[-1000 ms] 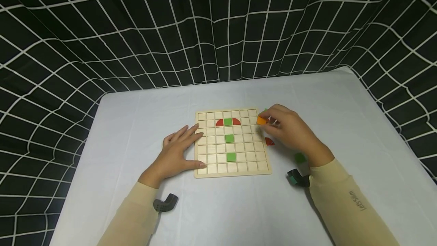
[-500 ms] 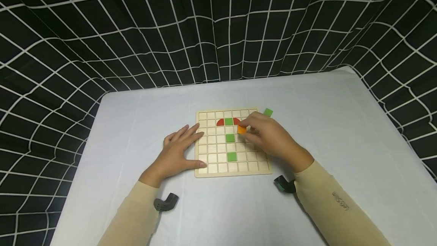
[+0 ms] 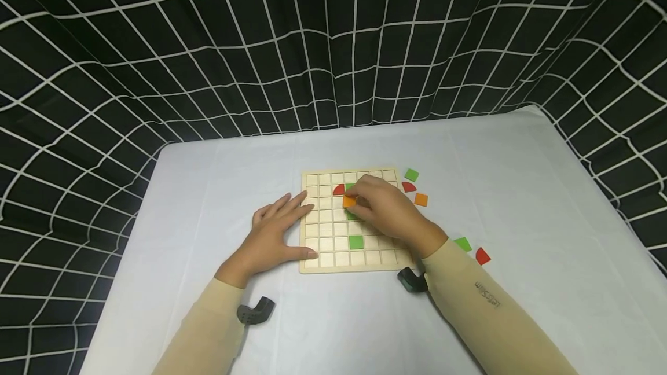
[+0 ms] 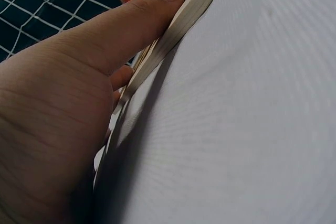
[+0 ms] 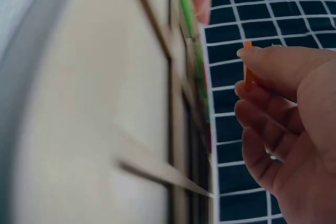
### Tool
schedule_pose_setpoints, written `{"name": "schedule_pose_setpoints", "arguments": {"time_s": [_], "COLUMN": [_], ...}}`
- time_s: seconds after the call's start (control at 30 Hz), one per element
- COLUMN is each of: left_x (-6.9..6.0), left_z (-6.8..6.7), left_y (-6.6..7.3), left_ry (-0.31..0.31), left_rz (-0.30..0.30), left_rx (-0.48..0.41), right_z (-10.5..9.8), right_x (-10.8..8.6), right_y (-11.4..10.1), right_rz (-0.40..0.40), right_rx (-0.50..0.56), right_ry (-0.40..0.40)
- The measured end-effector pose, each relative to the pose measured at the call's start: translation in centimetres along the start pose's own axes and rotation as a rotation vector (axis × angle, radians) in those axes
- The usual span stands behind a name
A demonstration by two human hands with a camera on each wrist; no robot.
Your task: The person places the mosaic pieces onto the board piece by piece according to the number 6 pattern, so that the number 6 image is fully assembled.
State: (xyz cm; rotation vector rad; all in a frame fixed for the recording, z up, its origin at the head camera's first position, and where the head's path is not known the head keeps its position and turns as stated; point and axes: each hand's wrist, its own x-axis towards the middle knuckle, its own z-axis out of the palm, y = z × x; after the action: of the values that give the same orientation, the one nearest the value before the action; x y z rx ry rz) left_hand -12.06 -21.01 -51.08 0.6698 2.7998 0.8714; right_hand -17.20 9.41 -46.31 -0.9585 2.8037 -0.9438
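A square wooden grid board (image 3: pixel 325 228) lies on the white table. My left hand (image 3: pixel 271 240) rests with spread fingers on the board's left edge, the thumb near its lower left corner. Between thumb and fingertips, my right hand (image 3: pixel 383 207) pinches an orange square tile (image 3: pixel 348 201) over the upper middle of the board. In the right wrist view the orange tile (image 5: pixel 248 66) stands edge-on, apart from the board. A red quarter-circle tile (image 3: pixel 339 190) and a green tile (image 3: pixel 356 242) sit in cells. Two more green tiles are partly covered by my right hand.
Right of the board lie a green tile (image 3: pixel 411 175), a red quarter-circle tile (image 3: pixel 409 187) and another orange tile (image 3: pixel 421 199). Beside the right sleeve are a green piece (image 3: pixel 462 243) and a red piece (image 3: pixel 483 256). A black grid-patterned curtain (image 3: pixel 333 45) surrounds the table.
My right hand has carried the orange tile leftward from the board's right edge to its upper middle, uncovering loose pieces on the right. The left hand stays in place.
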Motion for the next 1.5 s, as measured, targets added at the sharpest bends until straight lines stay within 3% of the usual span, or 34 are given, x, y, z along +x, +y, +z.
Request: {"name": "schedule_pose_setpoints", "arguments": {"time_s": [0.47,0.87,1.07,1.33,1.5], "left_x": [0.0,-0.1,0.1,0.2,0.1], "left_z": [-0.1,0.1,0.2,0.0,-0.1], "left_y": [0.2,0.2,0.2,0.4,0.3], "left_ry": [0.002,0.005,0.006,-0.002,0.002], "left_rz": [0.004,0.002,0.010,0.007,-0.003], "left_rx": [0.002,0.006,0.007,0.018,0.018], "right_z": [1.4,2.5,1.7,-0.3,-0.5], "right_x": [1.9,2.4,1.9,-0.3,-0.9], "right_y": [-0.2,-0.1,-0.4,-1.3,-1.5], "right_rz": [0.009,-0.002,0.000,0.024,0.005], "right_rx": [-0.079,-0.188,-0.151,-0.140,-0.168], "right_ry": [-0.135,-0.115,-0.095,-0.244,-0.341]}}
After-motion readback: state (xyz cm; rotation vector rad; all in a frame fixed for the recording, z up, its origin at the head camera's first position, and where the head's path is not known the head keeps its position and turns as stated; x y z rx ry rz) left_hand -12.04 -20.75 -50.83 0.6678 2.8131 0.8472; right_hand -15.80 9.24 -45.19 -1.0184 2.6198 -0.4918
